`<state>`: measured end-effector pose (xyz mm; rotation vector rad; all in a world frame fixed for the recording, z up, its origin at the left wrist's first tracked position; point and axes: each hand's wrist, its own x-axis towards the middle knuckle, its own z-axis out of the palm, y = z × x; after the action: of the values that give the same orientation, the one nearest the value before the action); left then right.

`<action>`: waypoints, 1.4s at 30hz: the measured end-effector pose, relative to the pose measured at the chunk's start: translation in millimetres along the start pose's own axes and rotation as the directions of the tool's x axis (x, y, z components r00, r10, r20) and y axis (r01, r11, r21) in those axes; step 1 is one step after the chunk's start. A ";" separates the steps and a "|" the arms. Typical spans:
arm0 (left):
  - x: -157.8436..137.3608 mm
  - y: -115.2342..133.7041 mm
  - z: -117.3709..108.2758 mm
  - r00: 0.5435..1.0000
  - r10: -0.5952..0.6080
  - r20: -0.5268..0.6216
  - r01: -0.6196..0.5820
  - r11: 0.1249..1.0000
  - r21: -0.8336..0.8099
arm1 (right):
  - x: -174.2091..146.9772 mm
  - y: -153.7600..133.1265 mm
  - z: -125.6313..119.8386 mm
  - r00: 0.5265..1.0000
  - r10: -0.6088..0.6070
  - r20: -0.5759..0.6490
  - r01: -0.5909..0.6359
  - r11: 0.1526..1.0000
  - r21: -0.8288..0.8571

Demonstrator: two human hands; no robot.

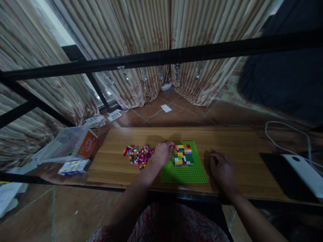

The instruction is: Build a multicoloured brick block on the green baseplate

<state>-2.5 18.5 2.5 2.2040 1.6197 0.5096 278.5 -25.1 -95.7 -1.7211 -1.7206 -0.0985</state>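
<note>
A green studded baseplate [181, 175] lies on the wooden table, and on it stands a multicoloured block of toy bricks [183, 155]. My left hand [163, 152] reaches over the plate's left side, its fingers pinched at the far left corner of the brick block. Whatever sits between those fingertips is too small and covered to make out. To the right of the plate, my right hand [223, 168] rests on the table with its fingers curled in, and nothing shows in it. Small loose bricks [144, 155] lie heaped to the left of my left hand.
A black pad [280, 171] and a white device [302, 174] with a pale cable [287, 123] occupy the table's right end. Past the left end are a clear plastic bin [75, 137] and a small box [74, 167]. A black metal bar [161, 57] crosses beyond the table.
</note>
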 end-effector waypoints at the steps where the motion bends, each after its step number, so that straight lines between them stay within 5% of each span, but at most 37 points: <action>1: 0.3 1.0 -0.1 1.000 0.004 0.013 -0.004 1.000 0.024 | -0.2 -0.4 0.1 1.000 0.004 -0.001 -0.004 1.000 -0.002; 13: 2.5 6.6 -7.2 0.994 -0.023 0.105 0.006 0.988 0.153 | -0.2 -4.2 0.1 1.000 0.014 -0.004 -0.014 1.000 -0.020; 24: 4.8 -2.4 -4.3 0.997 -0.020 0.069 0.034 0.976 -0.215 | -1.7 -2.6 2.0 1.000 0.011 0.009 -0.011 1.000 -0.007; 31: 7.7 -12.5 12.1 0.992 -0.111 0.067 0.130 0.855 -0.502 | -2.4 -1.1 3.6 1.000 0.005 0.001 -0.005 1.000 -0.020; 42: 9.0 -14.4 30.3 0.951 -0.241 0.193 0.309 0.739 -0.598 | -10.3 31.2 19.6 0.996 -0.080 0.028 0.080 0.996 -0.032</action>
<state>2.7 29.0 -30.3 1.4435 1.4154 0.7082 297.5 -20.2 -128.6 -1.6842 -1.8174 -0.1409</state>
